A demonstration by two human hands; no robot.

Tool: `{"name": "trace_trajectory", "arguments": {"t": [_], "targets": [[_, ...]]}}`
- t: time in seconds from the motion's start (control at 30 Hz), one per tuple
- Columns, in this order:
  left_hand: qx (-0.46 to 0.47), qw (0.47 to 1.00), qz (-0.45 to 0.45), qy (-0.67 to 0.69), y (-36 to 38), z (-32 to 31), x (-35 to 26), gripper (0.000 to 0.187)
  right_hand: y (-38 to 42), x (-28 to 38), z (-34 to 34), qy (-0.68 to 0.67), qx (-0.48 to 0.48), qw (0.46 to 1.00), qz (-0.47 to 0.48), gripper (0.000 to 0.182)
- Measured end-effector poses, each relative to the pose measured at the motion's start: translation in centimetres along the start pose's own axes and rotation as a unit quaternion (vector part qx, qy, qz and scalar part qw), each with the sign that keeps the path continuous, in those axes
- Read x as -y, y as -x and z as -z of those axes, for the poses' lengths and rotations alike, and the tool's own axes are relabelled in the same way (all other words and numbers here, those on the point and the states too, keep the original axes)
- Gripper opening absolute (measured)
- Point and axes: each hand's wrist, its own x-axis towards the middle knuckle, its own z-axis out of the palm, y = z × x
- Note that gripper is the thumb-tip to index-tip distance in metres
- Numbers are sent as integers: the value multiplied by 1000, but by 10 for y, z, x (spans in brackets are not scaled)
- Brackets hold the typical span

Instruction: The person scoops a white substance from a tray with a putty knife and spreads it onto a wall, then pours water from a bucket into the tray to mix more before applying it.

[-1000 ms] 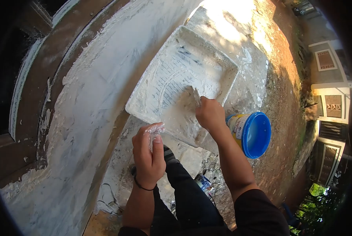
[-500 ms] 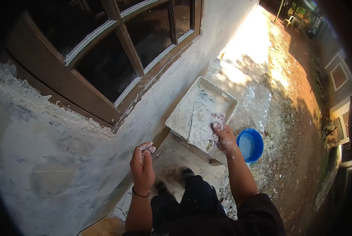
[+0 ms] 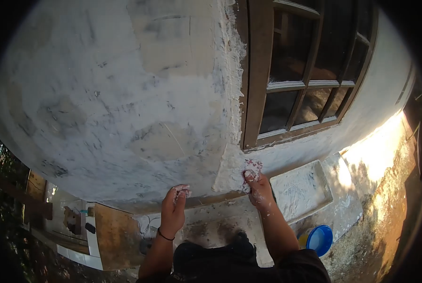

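My right hand grips a flat scraper, pinkish and smeared with white paste, close to the wall just below the window's lower left corner. My left hand is raised before the wall, its curled fingers coated in paste; what they hold, if anything, cannot be made out. The plastered wall is patchy white and grey, with a rough, thick strip of paste along the brown window frame. To the right of my right hand lies a tray with white paste in it.
A blue bucket with pale liquid stands below the tray. Behind my left arm are a brown board and a white-tiled ledge. Sunlit ground lies at the far right. My legs show at the bottom.
The view has swung left towards the wall. My right hand has left the tray with the scraper and is now by the wall under the window. My left hand stays raised with curled fingers.
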Motion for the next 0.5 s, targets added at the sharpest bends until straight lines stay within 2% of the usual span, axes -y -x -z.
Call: {"name": "trace_trajectory", "arguments": {"t": [0.07,0.1,0.17,0.2,0.27,0.47,0.5], "targets": [[-51,999,3,-2,7,36,4,26,-9,-20,-26,135,-1,990,27,23],[-62,998,1,-23,10,56,6,26,-13,-31,-45,143,33,989,17,23],[-97,994,-8,-55,18,93,-1,26,-17,-47,-84,192,18,981,-10,25],[-123,991,-12,-53,19,113,-4,26,-23,-55,-107,200,43,979,-12,25],[-137,987,-6,-79,22,155,-7,26,-28,-77,-153,75,70,993,-61,26],[-231,968,-69,-73,32,266,-13,24,-42,-135,-271,83,142,983,-84,30],[-238,966,-72,-74,30,281,-12,24,-46,-145,-284,45,144,981,-125,31]]}}
